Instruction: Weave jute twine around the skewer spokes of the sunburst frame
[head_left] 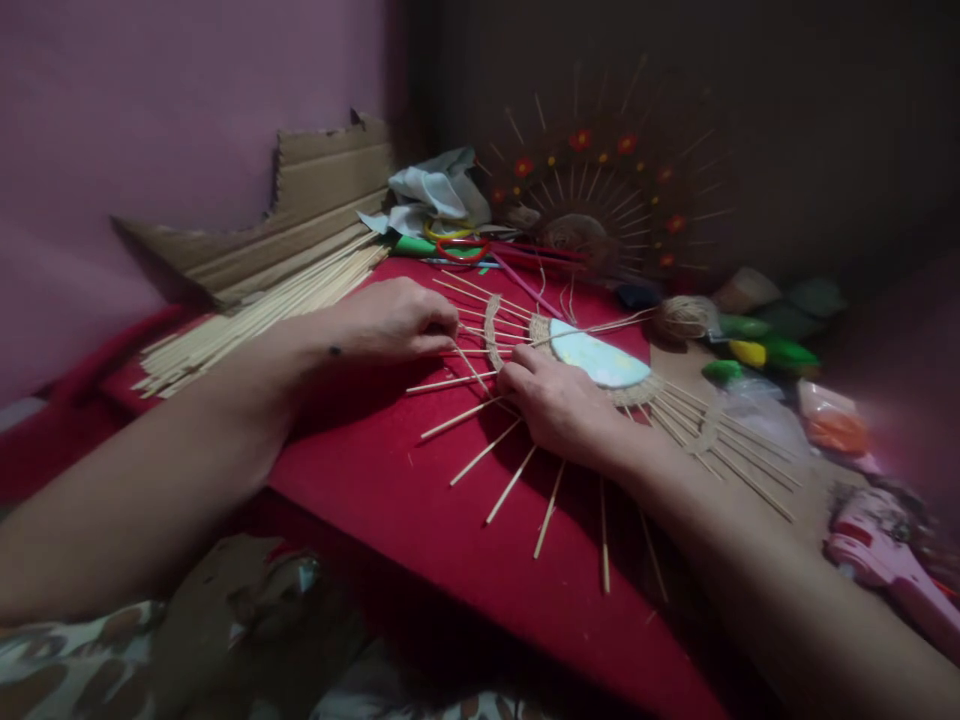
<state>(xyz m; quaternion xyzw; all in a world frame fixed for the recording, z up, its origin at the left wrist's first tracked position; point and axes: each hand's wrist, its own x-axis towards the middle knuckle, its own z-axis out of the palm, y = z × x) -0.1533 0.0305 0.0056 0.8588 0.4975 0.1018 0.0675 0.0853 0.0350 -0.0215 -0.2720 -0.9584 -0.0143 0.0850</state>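
A length of twine [474, 368] runs between your hands.
Your left hand [397, 318] has its fingers pinched on the twine; your right hand [562, 405] rests bent fingers on the stick fan [511, 485], whether gripping cannot be told. The fan lies on the red tabletop [360, 460], its pale half-disc [600, 352] beyond your right hand.

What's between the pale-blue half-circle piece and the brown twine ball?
In the head view, thin brown twine strands run between the piece and the ball over the red tabletop.
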